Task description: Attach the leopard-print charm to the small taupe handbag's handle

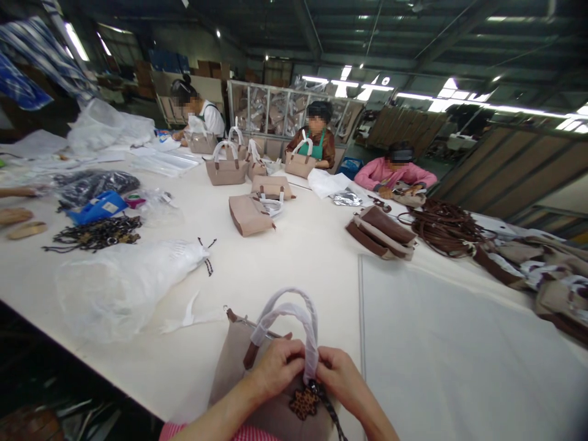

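A taupe handbag (229, 361) stands before me at the table's near edge, its two arched handles (294, 304) wrapped in white film. My left hand (281, 365) is closed, fingers pressed against the base of the nearer handle. On that handle's other side, my right hand (339, 375) pinches the wrapped handle between thumb and fingers. Just under the fingers hangs a leopard-patterned charm (304, 403) with a black cord (334, 416). Whether a bit of the cord is also between my fingertips is hidden.
A plastic bag (124, 288) and dark charms (98, 234) lie left. Finished-looking handbags (250, 214) stand mid-table. Brown straps (443, 226), a folded brown bag (381, 233) and a grey sheet (450, 343) are right. Three co-workers sit opposite; another person's hand (16, 215) shows left.
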Demonstrator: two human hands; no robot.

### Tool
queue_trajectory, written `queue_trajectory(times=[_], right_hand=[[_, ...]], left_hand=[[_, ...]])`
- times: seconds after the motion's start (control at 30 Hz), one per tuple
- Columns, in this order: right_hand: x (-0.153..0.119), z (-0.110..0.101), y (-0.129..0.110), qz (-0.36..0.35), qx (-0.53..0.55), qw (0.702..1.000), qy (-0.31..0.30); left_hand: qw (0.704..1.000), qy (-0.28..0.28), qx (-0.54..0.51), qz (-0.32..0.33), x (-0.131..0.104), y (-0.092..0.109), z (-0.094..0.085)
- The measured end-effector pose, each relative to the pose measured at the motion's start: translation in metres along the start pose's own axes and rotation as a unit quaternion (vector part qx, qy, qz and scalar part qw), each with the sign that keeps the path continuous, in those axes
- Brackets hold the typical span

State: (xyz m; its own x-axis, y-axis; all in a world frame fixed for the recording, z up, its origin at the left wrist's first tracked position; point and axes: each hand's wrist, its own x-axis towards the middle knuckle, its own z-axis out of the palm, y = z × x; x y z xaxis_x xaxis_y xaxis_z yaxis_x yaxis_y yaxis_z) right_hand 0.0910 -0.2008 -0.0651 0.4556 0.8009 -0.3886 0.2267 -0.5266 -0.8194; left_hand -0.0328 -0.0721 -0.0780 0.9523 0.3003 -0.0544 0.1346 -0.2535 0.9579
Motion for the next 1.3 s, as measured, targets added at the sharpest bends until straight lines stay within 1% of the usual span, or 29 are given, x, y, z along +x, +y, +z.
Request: queue_trajectory(times=[0.13, 0.27, 0.37, 0.47, 0.5, 0.57, 0.6, 0.67, 0.73, 0.77, 0.8, 0.83, 0.9, 0.93, 0.97, 1.03, 1.1, 1.13, 1.23, 1.3], right_hand=[[0.003, 0.002, 0.004, 0.000, 0.009, 1.000, 0.004], [0.001, 0.003, 0.012, -0.004, 0.013, 0.999, 0.033], [-0.006, 0.004, 0.018, -0.025, 0.029, 0.998, 0.044], [-0.013, 0.006, 0.023, -0.028, 0.044, 0.998, 0.045], [-0.016, 0.008, 0.025, -0.021, 0.033, 0.997, 0.059], [-0.020, 0.012, 0.030, -0.017, -0.010, 0.994, 0.107], [-0.023, 0.015, 0.032, -0.038, -0.032, 0.990, 0.131], [-0.026, 0.020, 0.034, -0.123, -0.072, 0.977, 0.159], [-0.028, 0.025, 0.031, -0.221, -0.113, 0.955, 0.164], [-0.028, 0.026, 0.029, -0.256, -0.130, 0.944, 0.161], [-0.028, 0.028, 0.027, -0.275, -0.139, 0.938, 0.160], [-0.027, 0.028, 0.025, -0.278, -0.140, 0.935, 0.169], [-0.026, 0.027, 0.025, -0.246, -0.121, 0.941, 0.199], [-0.026, 0.025, 0.028, -0.214, -0.108, 0.948, 0.210], [-0.027, 0.023, 0.031, -0.182, -0.100, 0.956, 0.208], [-0.029, 0.017, 0.041, -0.130, -0.104, 0.972, 0.169], [-0.034, 0.012, 0.050, -0.105, -0.110, 0.981, 0.119], [-0.036, 0.009, 0.053, -0.099, -0.105, 0.984, 0.108], [-0.038, 0.004, 0.053, -0.063, -0.054, 0.990, 0.115], [-0.034, 0.001, 0.048, -0.024, 0.006, 0.991, 0.130]], left_hand=[[0.999, 0.020, 0.031, -0.030, 0.002, 0.002, 0.001], [0.994, 0.009, 0.109, -0.027, 0.003, 0.002, 0.001], [0.983, 0.012, 0.184, -0.020, -0.002, 0.000, 0.000], [0.972, 0.032, 0.231, -0.040, -0.012, 0.001, -0.002], [0.969, 0.039, 0.238, -0.054, -0.016, 0.003, -0.004], [0.965, 0.040, 0.244, -0.089, -0.020, 0.008, -0.007], [0.963, 0.034, 0.247, -0.106, -0.021, 0.011, -0.008], [0.960, 0.017, 0.247, -0.132, -0.021, 0.018, -0.011], [0.961, 0.009, 0.239, -0.139, -0.019, 0.023, -0.011], [0.963, 0.010, 0.232, -0.137, -0.018, 0.024, -0.011], [0.965, 0.014, 0.225, -0.137, -0.017, 0.025, -0.010], [0.965, 0.020, 0.220, -0.139, -0.016, 0.024, -0.010], [0.963, 0.035, 0.217, -0.157, -0.015, 0.021, -0.009], [0.960, 0.040, 0.220, -0.170, -0.015, 0.019, -0.009], [0.956, 0.041, 0.226, -0.181, -0.014, 0.017, -0.009], [0.948, 0.037, 0.250, -0.195, -0.014, 0.013, -0.011], [0.943, 0.024, 0.268, -0.195, -0.013, 0.011, -0.013], [0.943, 0.015, 0.271, -0.191, -0.013, 0.011, -0.014], [0.950, 0.002, 0.255, -0.179, -0.012, 0.013, -0.017], [0.956, 0.010, 0.239, -0.171, -0.011, 0.017, -0.020]])
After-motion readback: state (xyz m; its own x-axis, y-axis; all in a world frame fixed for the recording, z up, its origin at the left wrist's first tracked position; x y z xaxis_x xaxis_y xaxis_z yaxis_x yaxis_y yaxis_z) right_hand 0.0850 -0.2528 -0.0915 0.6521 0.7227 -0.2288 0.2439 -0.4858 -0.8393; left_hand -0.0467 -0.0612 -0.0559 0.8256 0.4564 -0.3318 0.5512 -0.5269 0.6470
